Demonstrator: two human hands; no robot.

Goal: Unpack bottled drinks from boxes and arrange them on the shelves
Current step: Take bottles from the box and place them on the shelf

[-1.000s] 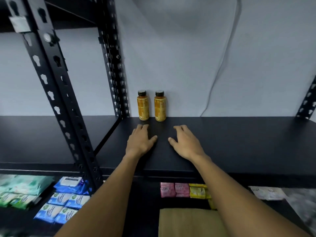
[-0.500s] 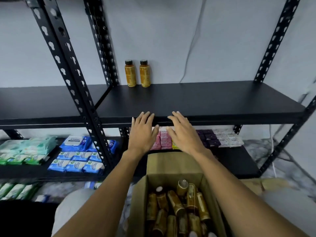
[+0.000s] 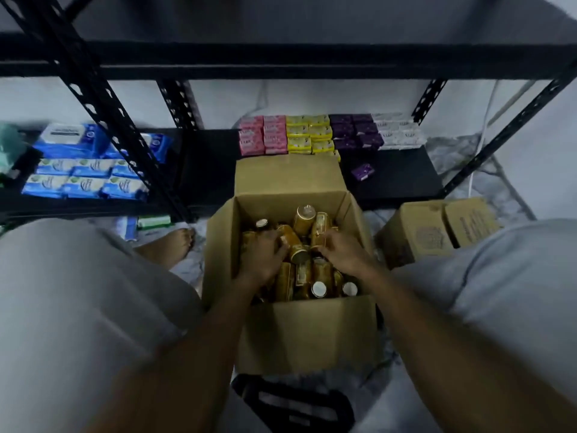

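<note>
Head view: an open cardboard box (image 3: 306, 332) sits on the floor at centre, between the person's knees, packed with amber bottles (image 3: 318, 289). The left hand (image 3: 263, 254) curls round a slanting bottle (image 3: 293, 245). The right hand (image 3: 342, 250) grasps an upright bottle (image 3: 321, 226). At 12 o'clock, black shelves (image 3: 281, 59) carry coloured packets (image 3: 312, 132). A closed box (image 3: 434, 232) lies at 3 o'clock.

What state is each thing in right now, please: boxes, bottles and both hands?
Box: flaps open, holding many bottles.
Bottles: capped, jumbled, some upright, some lying.
Left hand: inside the box, on bottles; grip unclear.
Right hand: inside the box, fingers on a bottle; grip unclear.
Second box: shut, on the floor.
</note>
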